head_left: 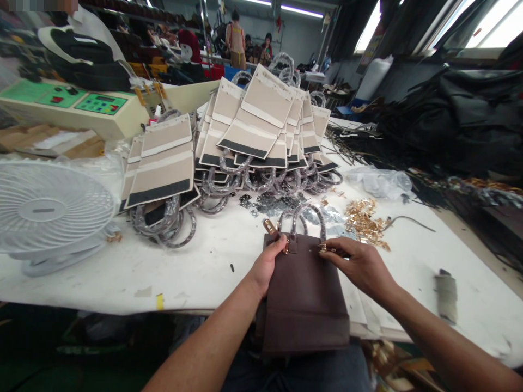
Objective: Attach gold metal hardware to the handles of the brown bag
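Live on my head feed: closest in, the dark brown bag (pixel 306 296) sits at the table's near edge above the lap (pixel 300 375), plastic-wrapped handles (pixel 322 219) pointing away from me. My left hand (pixel 266 265) is closed on its upper left side, thumb on the front near a gold clasp (pixel 269 226), other fingers hidden. And my right hand (pixel 363 264), fingertips pinched together, has a small gold fitting (pixel 322 248) at the bag's upper right! Out across the white table (pixel 196 277): a grey roll (pixel 446 296) to the right, a white fan (pixel 53 209) far left, loose gold fittings (pixel 363 218) heaped ahead, dark metal plates (pixel 278 203) scattered beside them. Behind those, stacked beige panels (pixel 265 103); farther still, a standing person (pixel 236 42) at the back
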A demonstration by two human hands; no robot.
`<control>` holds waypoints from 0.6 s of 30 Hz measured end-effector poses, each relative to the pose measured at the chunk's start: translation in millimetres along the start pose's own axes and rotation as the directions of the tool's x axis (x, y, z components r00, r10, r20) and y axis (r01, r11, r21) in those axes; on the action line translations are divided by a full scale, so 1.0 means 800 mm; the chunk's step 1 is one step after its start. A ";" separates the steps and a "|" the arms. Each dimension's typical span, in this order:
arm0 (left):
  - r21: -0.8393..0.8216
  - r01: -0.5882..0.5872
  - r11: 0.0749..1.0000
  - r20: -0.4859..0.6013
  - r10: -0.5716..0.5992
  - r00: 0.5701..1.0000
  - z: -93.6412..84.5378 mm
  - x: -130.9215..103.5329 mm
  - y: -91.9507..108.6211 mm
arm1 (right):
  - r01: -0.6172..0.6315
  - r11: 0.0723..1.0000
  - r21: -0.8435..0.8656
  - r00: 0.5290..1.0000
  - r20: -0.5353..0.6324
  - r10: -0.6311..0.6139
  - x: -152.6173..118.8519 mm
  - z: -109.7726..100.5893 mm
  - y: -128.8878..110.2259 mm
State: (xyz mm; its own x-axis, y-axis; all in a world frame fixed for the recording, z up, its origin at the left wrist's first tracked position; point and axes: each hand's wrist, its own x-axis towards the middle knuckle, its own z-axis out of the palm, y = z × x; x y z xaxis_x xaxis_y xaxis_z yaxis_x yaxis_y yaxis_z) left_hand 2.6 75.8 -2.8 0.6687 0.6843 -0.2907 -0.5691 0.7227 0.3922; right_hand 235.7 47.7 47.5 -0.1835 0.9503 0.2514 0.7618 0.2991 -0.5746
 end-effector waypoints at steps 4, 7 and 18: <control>-0.055 0.099 0.994 0.004 -0.099 0.995 0.001 0.001 0.004 | -0.152 0.973 0.172 0.987 -0.027 0.159 -0.004 -0.001 0.010; -0.064 0.133 0.989 -0.008 -0.134 0.991 0.005 0.002 0.006 | -0.144 0.968 0.204 0.988 -0.033 0.154 -0.004 0.000 0.014; -0.073 0.127 0.989 -0.057 -0.131 0.990 0.007 0.008 0.003 | -0.002 0.982 0.187 0.999 -0.035 0.009 0.004 0.006 0.021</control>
State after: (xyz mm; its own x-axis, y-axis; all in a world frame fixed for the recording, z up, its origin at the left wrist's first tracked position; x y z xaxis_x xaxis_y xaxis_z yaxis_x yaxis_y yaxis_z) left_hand 8.1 81.4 0.9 0.7095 0.5878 -0.3887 -0.5128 0.8090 0.2873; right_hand 245.0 55.7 35.3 -0.1547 0.9493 0.2736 0.6324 0.3079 -0.7108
